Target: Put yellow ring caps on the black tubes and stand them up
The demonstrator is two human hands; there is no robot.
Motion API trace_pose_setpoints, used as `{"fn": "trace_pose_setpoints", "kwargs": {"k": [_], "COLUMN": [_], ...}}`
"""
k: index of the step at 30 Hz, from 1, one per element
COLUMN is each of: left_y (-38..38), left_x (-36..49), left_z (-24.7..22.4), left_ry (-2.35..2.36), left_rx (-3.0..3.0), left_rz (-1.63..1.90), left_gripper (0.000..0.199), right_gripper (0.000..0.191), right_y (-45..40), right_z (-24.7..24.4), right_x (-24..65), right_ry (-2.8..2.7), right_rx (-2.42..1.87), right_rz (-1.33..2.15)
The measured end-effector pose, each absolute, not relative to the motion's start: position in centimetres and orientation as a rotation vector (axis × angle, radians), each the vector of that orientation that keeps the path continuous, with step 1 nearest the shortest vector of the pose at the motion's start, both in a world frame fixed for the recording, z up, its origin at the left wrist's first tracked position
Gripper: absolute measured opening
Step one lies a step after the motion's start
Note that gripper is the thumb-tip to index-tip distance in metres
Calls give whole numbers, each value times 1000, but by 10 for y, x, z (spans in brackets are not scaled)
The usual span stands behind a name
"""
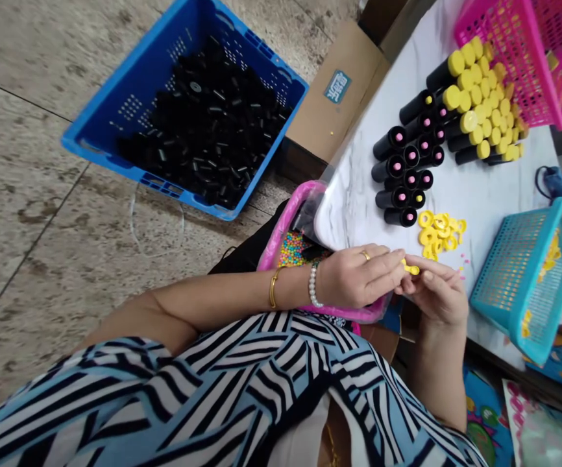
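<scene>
We had a smooth little yellow plastic piece (pixel 411 269) pinched tight between our left hand (pixel 359 275) and right hand (pixel 431 295), just beside glossy yellow rings (pixel 439 233) on the marble bench (pixel 359 214).

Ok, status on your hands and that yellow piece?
Left hand and right hand pinching a small yellow plastic piece. Loose yellow plastic rings on the marble-top table, just past the right hand.

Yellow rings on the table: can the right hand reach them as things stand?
Probably yes: the right hand sits just short of the yellow rings on the marble tabletop, nothing visible between them. It shares a small yellow piece with the left hand, so must free itself first.
</scene>
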State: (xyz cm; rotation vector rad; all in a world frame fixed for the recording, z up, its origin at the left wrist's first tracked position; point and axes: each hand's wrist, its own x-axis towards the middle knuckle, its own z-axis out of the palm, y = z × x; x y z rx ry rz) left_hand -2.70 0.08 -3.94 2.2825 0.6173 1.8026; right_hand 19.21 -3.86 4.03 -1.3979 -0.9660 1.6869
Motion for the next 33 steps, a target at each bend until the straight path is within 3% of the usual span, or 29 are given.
{"fn": "trace_pose_setpoints", "kwargs": {"k": [6,11,16,26,29,33], "left_y": [0,-1,-1,1,-1,2], "left_x": [-30,-31,-36,-33,-32,-33], "left_z": [-35,-32,-27,-25,-25,-34], "left_ry": [646,662,657,616,633,647], "left_rx": [2283,2286,2280,2100,2018,2216], "left_rz": [1697,1719,1642,1606,1643,1554], "left_gripper": [23,17,12,18,19,36], "right_gripper": [21,35,42,23,37,23], "right_y": [-20,7,13,-15,-34,-22], "right_z": [50,59,79,89,78,86], "right_x": [186,172,162,139,127,136], "right_ry": [-1042,-1077,-1194,-1401,-1594,-1956], "right_rx": [-1477,-1523,-1757,-1860,-1918,-1999], "right_rz": [1746,1993,2007,1721,1458,992]}}
